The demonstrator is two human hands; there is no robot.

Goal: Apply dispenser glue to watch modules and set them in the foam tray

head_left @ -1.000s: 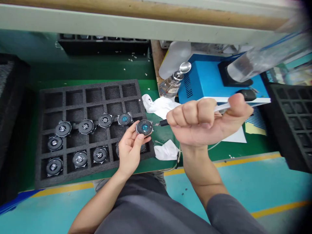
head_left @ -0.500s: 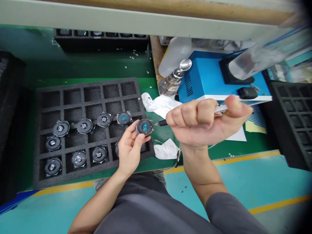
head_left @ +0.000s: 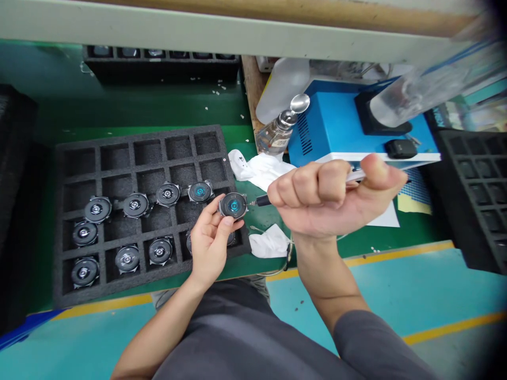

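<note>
Between the thumb and fingers of my left hand is a round black smartwatch case, its blue-ringed sensor side facing up. My right hand is wrapped round a pen-like tool with a black front and fine metal tip. That tip reaches the right edge of the watch case; whether it touches I cannot tell. Beneath my left hand lies a black foam tray with several similar watch cases in or across its compartments. My left hand partly hides some cases at the tray's right side.
A glass bottle with a metal lid and crumpled white wipes are beyond my hands. At the right stand a blue machine and another black tray. A shelf edge crosses above; a wipe lies nearer.
The whole view has shifted slightly. Both hands keep their grips, and the tool tip stays at the right edge of the watch case.
</note>
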